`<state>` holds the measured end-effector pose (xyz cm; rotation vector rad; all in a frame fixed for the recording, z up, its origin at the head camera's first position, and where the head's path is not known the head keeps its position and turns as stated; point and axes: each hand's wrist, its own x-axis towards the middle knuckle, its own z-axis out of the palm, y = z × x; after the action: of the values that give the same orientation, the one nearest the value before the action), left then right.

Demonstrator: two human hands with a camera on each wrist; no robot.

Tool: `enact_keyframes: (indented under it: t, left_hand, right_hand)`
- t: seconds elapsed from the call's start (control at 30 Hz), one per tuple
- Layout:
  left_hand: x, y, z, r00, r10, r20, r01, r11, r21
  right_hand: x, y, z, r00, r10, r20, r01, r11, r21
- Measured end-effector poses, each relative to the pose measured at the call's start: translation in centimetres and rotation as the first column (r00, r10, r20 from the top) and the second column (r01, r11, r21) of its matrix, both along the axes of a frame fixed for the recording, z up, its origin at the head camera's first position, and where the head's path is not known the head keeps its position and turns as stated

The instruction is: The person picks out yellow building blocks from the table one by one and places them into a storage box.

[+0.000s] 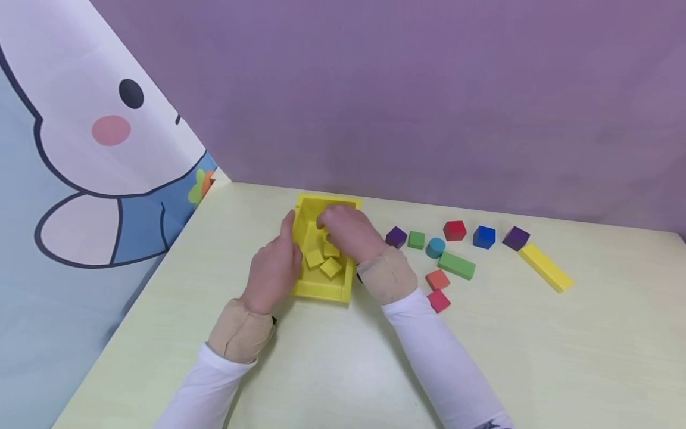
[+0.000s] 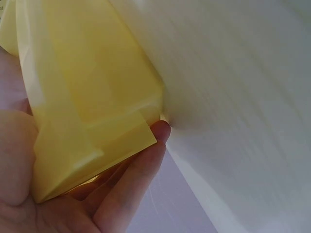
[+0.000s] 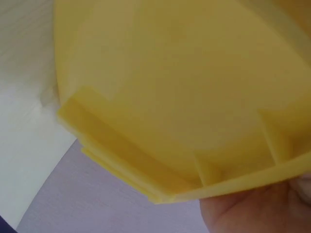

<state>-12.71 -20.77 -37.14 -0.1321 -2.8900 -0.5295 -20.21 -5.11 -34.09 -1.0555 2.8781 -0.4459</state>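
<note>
My left hand grips yellow box left wall. Right hand inside box, fingers curled over yellow cubes; hold unclear.

A pale yellow-green table with a faint wood-grain finish fills the lower part of the head view, its far edge meeting a plain mauve wall — matte, evenly lit, with no strong shadows. To the left hangs a light blue fabric backdrop printed with a large white cartoon rabbit — black dot eye, pink cheek, blue garment with a small carrot motif. The backdrop's slanted edge meets the table's far left corner. Lighting is soft and diffuse throughout.
</note>
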Motion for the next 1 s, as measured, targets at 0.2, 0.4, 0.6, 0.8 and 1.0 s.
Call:
enact_keyframes:
  t: [0.2, 0.4, 0.6, 0.8, 1.0]
  left_hand:
    - [-0.31, 0.09, 0.05, 1.0, -0.003, 0.011, 0.003, 1.0, 0.006]
    - [-0.47, 0.22, 0.15, 1.0, 0.006, 0.015, -0.006, 1.0, 0.0]
    - [-0.18, 0.12, 0.2, 1.0, 0.006, 0.007, -0.006, 1.0, 0.003]
    - [0.01, 0.11, 0.2, 1.0, 0.01, 0.022, -0.01, 1.0, 0.006]
    - [0.07, 0.12, 0.37, 0.999, 0.011, 0.041, -0.011, 1.0, 0.014]
  right_hand:
    - [-0.24, -0.01, 0.07, 1.0, -0.013, -0.013, 0.012, 1.0, -0.019]
    - [-0.44, 0.11, 0.04, 1.0, -0.004, -0.01, 0.004, 1.0, -0.014]
    - [-0.45, -0.06, -0.04, 1.0, 0.026, 0.0, -0.026, 0.999, 0.027]
    - [-0.42, -0.13, -0.21, 0.999, 0.027, 0.029, -0.028, 0.998, 0.062]
    - [-0.36, 0.07, -0.44, 0.999, 0.032, 0.031, -0.032, 0.999, 0.011]
